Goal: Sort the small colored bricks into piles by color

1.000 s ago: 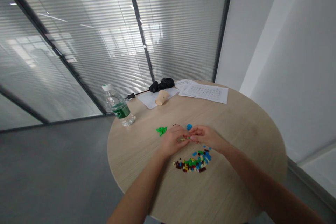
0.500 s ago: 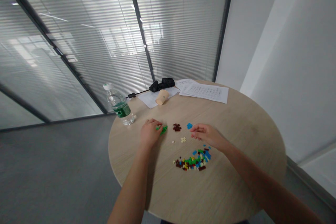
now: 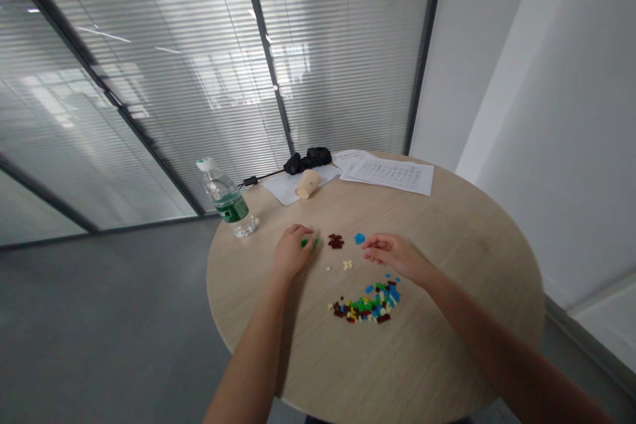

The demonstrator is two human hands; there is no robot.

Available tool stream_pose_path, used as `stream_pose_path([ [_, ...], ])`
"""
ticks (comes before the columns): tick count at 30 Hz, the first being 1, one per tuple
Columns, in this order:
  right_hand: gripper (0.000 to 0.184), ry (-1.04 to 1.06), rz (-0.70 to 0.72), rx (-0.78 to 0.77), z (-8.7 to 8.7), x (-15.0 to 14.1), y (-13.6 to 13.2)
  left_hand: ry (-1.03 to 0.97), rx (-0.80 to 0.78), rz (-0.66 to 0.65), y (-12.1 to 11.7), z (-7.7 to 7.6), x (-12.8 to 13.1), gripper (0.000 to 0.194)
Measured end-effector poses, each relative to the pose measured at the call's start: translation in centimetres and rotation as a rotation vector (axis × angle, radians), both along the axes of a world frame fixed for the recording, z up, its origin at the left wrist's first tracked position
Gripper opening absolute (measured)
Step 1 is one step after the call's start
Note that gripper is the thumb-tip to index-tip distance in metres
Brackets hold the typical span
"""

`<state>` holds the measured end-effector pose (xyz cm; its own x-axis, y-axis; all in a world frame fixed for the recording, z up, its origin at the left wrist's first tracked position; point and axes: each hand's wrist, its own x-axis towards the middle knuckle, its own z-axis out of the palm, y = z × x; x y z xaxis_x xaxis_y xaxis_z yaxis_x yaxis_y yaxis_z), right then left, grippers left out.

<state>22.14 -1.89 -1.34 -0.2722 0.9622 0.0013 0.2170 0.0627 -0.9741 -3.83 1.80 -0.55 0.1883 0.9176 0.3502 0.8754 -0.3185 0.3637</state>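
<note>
My left hand [image 3: 292, 252] rests on the table over a small pile of green toy bricks [image 3: 310, 242]. Its thumb and fingers are apart, reaching round the pile and partly hiding it. My right hand [image 3: 395, 256] hovers just right of a small pile of blue toy bricks [image 3: 359, 238], fingers loosely bent and apart, with nothing visible in them. Between the hands lie a dark brown pile [image 3: 336, 241] and a few cream bricks [image 3: 348, 265]. Closer to me, a curved heap of mixed toy bricks [image 3: 366, 305] spreads across the table.
A water bottle [image 3: 229, 204] stands at the table's left edge. Toward the back are a tipped paper cup [image 3: 307, 183], a black bundle with a cable [image 3: 315, 158] and printed sheets [image 3: 392, 172]. The round wooden table [image 3: 457, 225] borders a glass partition with blinds.
My left hand has shifted slightly right, its fingers now reaching farther over the green bricks and covering more of them. My right hand has stayed almost still.
</note>
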Motion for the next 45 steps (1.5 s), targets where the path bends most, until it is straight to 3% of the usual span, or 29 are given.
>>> stream_pose_path([
  [5,0.018,-0.028,0.009,0.027,0.0,0.0,0.0,-0.027,-0.041,-0.142,0.4,-0.7,1.1,0.018],
  [9,0.015,-0.155,0.032,0.158,0.2,0.2,-0.3,0.009,-0.047,-0.122,0.6,-0.8,1.3,0.015],
  [12,0.010,-0.396,0.132,0.331,0.5,0.9,-0.5,0.035,-0.052,-0.073,0.4,-0.5,1.0,0.014],
  [14,0.010,-0.496,0.213,0.359,0.6,1.3,-0.6,0.058,-0.046,-0.051,0.3,-0.3,0.8,0.014],
  [20,0.006,-0.518,0.402,0.464,0.9,0.8,-1.1,0.045,0.056,-0.091,-0.1,0.0,1.0,0.016],
  [24,0.006,-0.521,0.429,0.473,0.9,0.0,-1.4,-0.022,0.100,-0.142,-0.3,0.1,1.5,0.015],
  [32,0.004,-0.572,0.336,0.487,0.7,-0.2,-1.2,-0.086,0.140,-0.268,-0.4,-0.2,2.1,0.012],
  [36,0.007,-0.559,0.121,0.492,0.4,0.3,-0.4,-0.089,0.106,-0.344,-0.9,0.3,2.5,0.012],
  [40,0.011,-0.639,-0.135,0.651,0.0,0.6,1.1,-0.056,0.038,-0.437,-1.6,0.9,3.2,0.010],
  [45,0.011,-0.742,-0.206,0.743,-0.6,-0.3,2.8,-0.008,-0.007,-0.486,-2.2,1.1,4.0,0.010],
])
